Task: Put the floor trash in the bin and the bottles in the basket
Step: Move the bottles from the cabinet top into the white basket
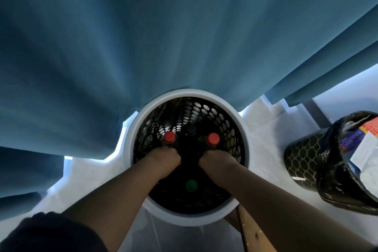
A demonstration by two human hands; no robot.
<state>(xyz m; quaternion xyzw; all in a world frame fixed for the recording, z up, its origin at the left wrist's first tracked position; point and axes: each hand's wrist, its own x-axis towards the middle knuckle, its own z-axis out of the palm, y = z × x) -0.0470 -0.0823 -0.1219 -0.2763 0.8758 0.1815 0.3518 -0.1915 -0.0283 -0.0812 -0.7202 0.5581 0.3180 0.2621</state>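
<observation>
A round perforated basket with a pale rim (pixel 131 135) stands on the floor below me. Both my hands reach down inside it. My left hand (pixel 165 159) grips a dark bottle with a red cap (pixel 169 137). My right hand (pixel 214 159) grips a second dark bottle with a red cap (pixel 213 138). A bottle with a black cap (pixel 191 129) stands deeper in the basket, and a green-capped bottle (pixel 191 186) sits between my forearms near the close side.
A bin lined with a black bag (pixel 306 161) stands at the right, holding printed paper trash (pixel 364 149). Blue curtains (pixel 163 37) hang behind the basket. A wooden piece (pixel 251 231) lies at the lower right on the pale floor (pixel 266 129).
</observation>
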